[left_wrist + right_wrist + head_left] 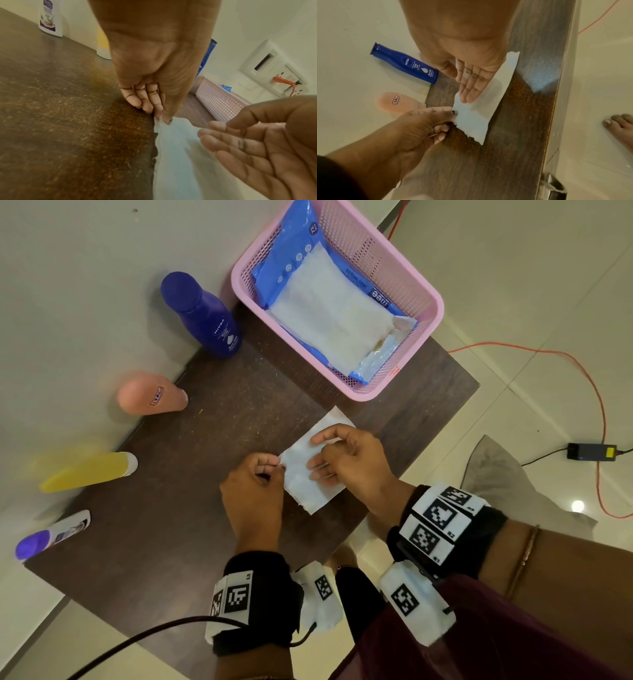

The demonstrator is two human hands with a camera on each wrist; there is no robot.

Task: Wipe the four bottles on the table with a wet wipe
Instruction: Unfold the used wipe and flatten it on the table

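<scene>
- left hand point(251, 491) is pinching the wet wipe's point(308, 470) left edge between thumb and fingertip, other fingers curling.
- right hand point(349, 460) is hovering over the wipe, fingers straight, relaxed.

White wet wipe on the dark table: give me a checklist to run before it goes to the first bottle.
1. Thin white wet wipe out of its pack, on the dark wooden table: ok.
2. Left hand grip, pinching the wipe's edge: ok.
3. Right hand grip: not ok, fingers flat on the wipe.
4. Wipe lifted: not ok.
5. Four bottles upright along the wall, dark blue plastic bottle nearest the pink perforated plastic basket: ok.
6. Wipe's wetness: cannot tell.
</scene>
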